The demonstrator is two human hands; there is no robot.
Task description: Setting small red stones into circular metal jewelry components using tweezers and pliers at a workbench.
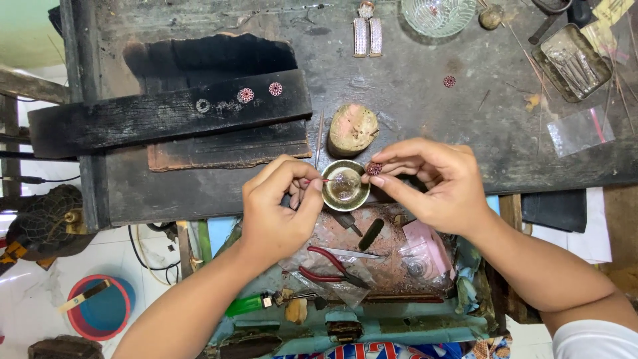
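Observation:
My right hand [435, 183] pinches a small round red-stoned ornament [374, 169] between thumb and fingertips, just right of a small brass bowl [345, 185]. My left hand [282, 199] grips a thin stick [324, 180] whose tip reaches into the bowl. The bowl sits at the front edge of the dark, worn workbench [412, 106], between both hands. A rounded wooden block [353, 128] stands just behind the bowl.
Two more round ornaments [260, 92] lie on a charred wooden plank [166, 116] at the left. A glass bowl [437, 13], a metal tray [571, 61] and a plastic bag [581, 129] sit at the back right. Red-handled pliers [329, 266] lie in the drawer below.

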